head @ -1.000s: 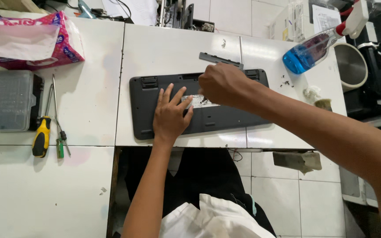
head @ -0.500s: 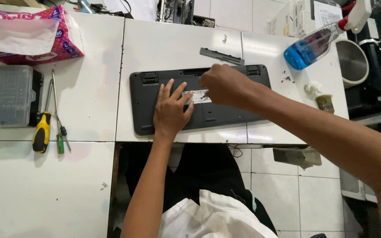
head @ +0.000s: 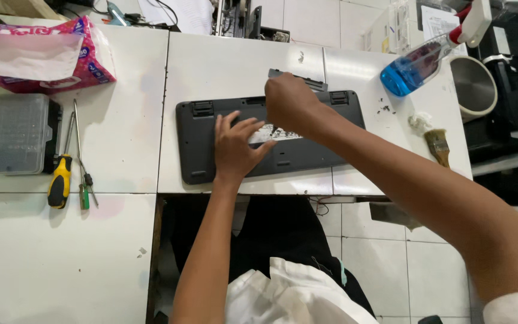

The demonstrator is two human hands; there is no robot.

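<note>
Two hands on upturned black keyboard [head: 211, 144], left hand [head: 235, 147] flat, right hand [head: 289, 105] pinching

White tiled worktop [head: 235, 60] in bright light, tiled floor [head: 415, 264] below.

pink tissue pack [head: 43, 54] | yellow screwdriver [head: 60, 180] | blue spray bottle [head: 415, 67] | brush [head: 437, 146]

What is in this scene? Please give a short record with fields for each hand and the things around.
left hand: flat on the black keyboard, which lies underside up
right hand: fingers at the torn label on the keyboard
surface: white tiled table
left side: yellow-handled screwdriver, clear bit case
right side: blue spray bottle, paintbrush
</note>
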